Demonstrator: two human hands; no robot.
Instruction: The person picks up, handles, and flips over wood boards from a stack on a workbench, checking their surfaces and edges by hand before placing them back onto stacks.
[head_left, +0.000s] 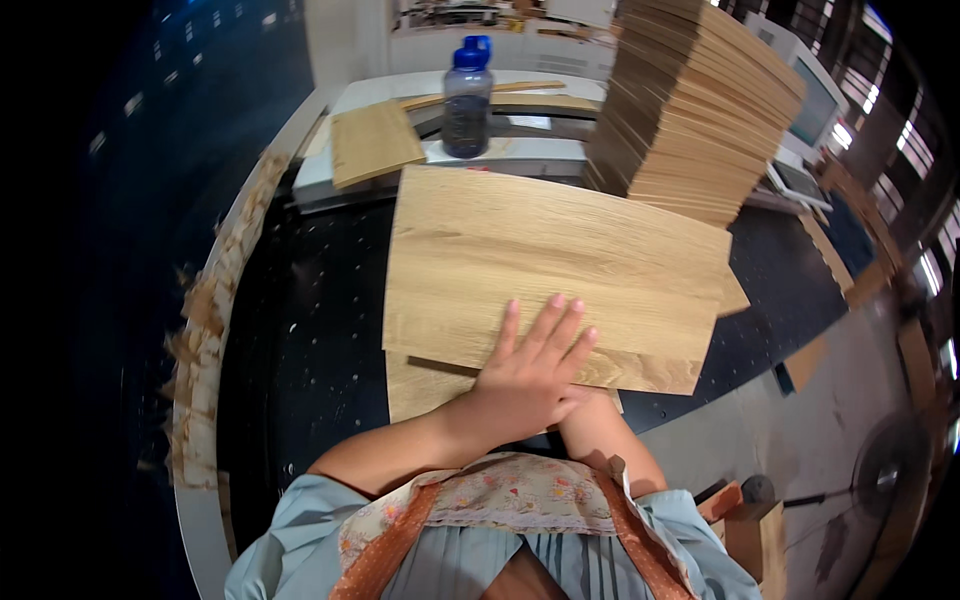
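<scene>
A rectangular wood-grain board [560,240] lies at a slant in front of me, above the black table. My left hand [533,372] rests flat on its near edge, fingers stretched out and spread. Crossing beneath the left wrist, my right hand [573,403] shows only in a small part. Its fingers are hidden by the left hand and the board, so its grip cannot be seen. A second wood-grain board [425,388] sticks out under the near left edge of the upper one, with a shadow falling on it. Another light corner [735,292] shows at the right.
A tall stack of boards [690,110] leans at the far right of the black perforated table [310,300]. Behind stand a blue-capped bottle [467,105] and a small board [375,143]. A monitor [815,95] is beyond the stack. Frayed edging [205,320] runs along the left.
</scene>
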